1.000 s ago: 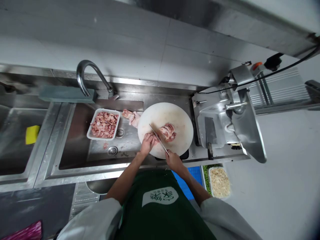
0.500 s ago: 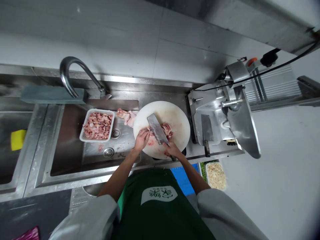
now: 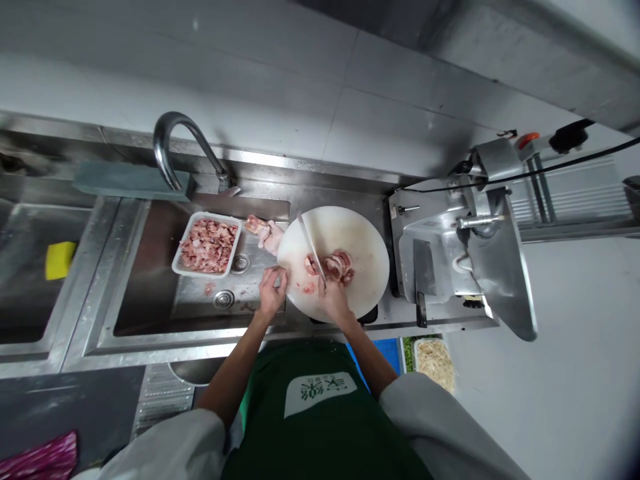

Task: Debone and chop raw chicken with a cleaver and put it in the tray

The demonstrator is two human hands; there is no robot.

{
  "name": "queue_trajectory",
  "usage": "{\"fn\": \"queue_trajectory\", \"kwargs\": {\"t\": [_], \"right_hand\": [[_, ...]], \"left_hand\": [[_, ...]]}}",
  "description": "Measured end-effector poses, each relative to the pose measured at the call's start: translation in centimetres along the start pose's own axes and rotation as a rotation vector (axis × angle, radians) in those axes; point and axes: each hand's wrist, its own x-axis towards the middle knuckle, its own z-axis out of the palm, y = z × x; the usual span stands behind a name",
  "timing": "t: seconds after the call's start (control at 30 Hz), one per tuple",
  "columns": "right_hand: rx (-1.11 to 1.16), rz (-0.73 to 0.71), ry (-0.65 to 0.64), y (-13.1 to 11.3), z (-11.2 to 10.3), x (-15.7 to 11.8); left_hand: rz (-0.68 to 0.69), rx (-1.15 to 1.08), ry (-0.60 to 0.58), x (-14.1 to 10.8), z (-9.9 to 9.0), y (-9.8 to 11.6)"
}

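Observation:
My right hand (image 3: 334,300) is closed around the handle of a cleaver (image 3: 311,247). Its blade stands nearly edge-on over the round white cutting board (image 3: 367,247). Cut pieces of raw meat (image 3: 341,261) lie beside the blade on its right, and a smaller piece (image 3: 311,265) rests just left of it. At the board's left rim is my left hand (image 3: 273,290), apart from the meat, with its fingers curled toward the thumb and nothing visible in them. A raw, skin-on poultry piece (image 3: 270,237) lies left of the board, next to its edge.
In the sink (image 3: 150,280) stands a white basket (image 3: 177,265) of chopped meat, below a curved faucet (image 3: 193,130). A slicer (image 3: 500,260) is on the right, with a second cleaver (image 3: 423,267) lying on its tray. A yellow sponge (image 3: 59,260) sits far left.
My left hand has drawn back leftward from the meat to the board's rim. The cleaver has turned from showing its flat side to nearly edge-on. The view has shifted slightly.

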Motion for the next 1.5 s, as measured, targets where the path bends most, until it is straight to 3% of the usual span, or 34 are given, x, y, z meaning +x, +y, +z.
{"fn": "queue_trajectory", "kwargs": {"t": [0.1,0.17,0.27,0.4,0.47,0.57,0.63,0.7,0.83,0.93,1.1,1.2,1.27,1.33,1.43,1.5], "right_hand": [[0.001,0.055,-0.16,0.8,2.2,0.8],[-0.007,0.087,-0.225,1.4,2.8,0.7],[0.016,0.13,-0.258,2.6,1.9,-0.7],[0.143,0.238,-0.225,5.2,-0.5,-5.1],[0.133,0.312,-0.173,6.7,-1.5,-7.5],[0.036,0.377,-0.133,8.2,-2.4,-9.9],[-0.012,0.374,-0.137,8.6,-2.4,-10.8],[-0.034,0.353,-0.155,8.5,-2.0,-11.3],[-0.041,0.322,-0.273,7.8,-0.1,-11.3],[-0.001,0.304,-0.313,7.4,1.0,-10.4],[-0.037,0.281,-0.295,5.2,-0.5,-7.2],[-0.069,0.22,-0.119,2.3,-1.9,-5.2],[-0.037,0.163,0.049,0.6,-1.8,-4.1],[-0.003,0.14,0.087,-0.3,-0.4,-3.2],[0.009,0.16,-0.135,-0.1,2.7,-2.0],[0.025,0.167,-0.241,1.0,4.4,-1.5]], "left_hand": [[0.044,-0.019,-0.057,0.6,0.3,0.4],[0.101,-0.043,-0.183,1.4,1.2,0.9],[0.15,-0.077,-0.338,2.5,2.7,1.3],[0.077,-0.082,-0.293,4.5,3.5,0.7],[0.162,-0.083,-0.46,6.2,3.7,0.3],[0.36,-0.076,-0.824,8.5,4.2,0.0],[0.402,-0.087,-0.914,8.7,4.3,0.0],[0.36,-0.076,-0.84,7.3,4.1,0.2],[0.168,0.121,-0.469,1.5,3.0,1.1],[0.105,0.169,-0.271,-2.0,2.4,2.1],[0.077,0.087,0.057,-3.5,1.2,3.1],[0.054,0.113,0.194,-3.8,0.1,2.8],[0.072,0.134,0.198,-4.0,-0.2,2.4],[0.112,0.135,0.094,-4.0,0.0,1.9],[0.206,0.061,-0.184,-3.6,1.3,1.0],[0.245,0.018,-0.269,-3.3,2.2,0.4]]}}
